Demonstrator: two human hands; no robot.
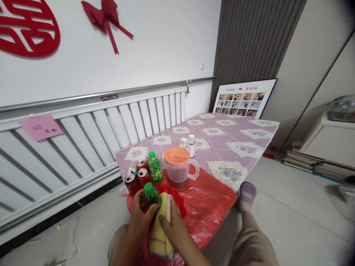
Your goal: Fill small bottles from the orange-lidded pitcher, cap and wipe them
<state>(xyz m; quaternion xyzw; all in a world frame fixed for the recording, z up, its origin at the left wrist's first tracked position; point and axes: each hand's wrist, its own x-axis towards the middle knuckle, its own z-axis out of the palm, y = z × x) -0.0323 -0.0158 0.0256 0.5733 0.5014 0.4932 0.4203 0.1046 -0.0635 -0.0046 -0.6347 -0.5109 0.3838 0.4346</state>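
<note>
My left hand (139,214) is wrapped round a green-capped plastic bottle (151,195), held above a red scalloped basin (180,205). In my right hand (174,225) is a folded yellow cloth (161,240) with a purple edge, close against the bottle's side. The bottle's lower part is hidden by my fingers and the cloth. Just beyond stands another green bottle (154,168), upright, beside several opened drink cans (143,176). A clear plastic pitcher (177,176) with an orange lid stands to the right, some brownish liquid at its bottom.
Red plastic sheeting (213,199) covers the near end of a table with a purple flowered tablecloth (216,142). Two small white-capped bottles (191,146) stand behind the pitcher. A white radiator (149,116) runs along the left wall, and a photo board (244,98) leans at the far end.
</note>
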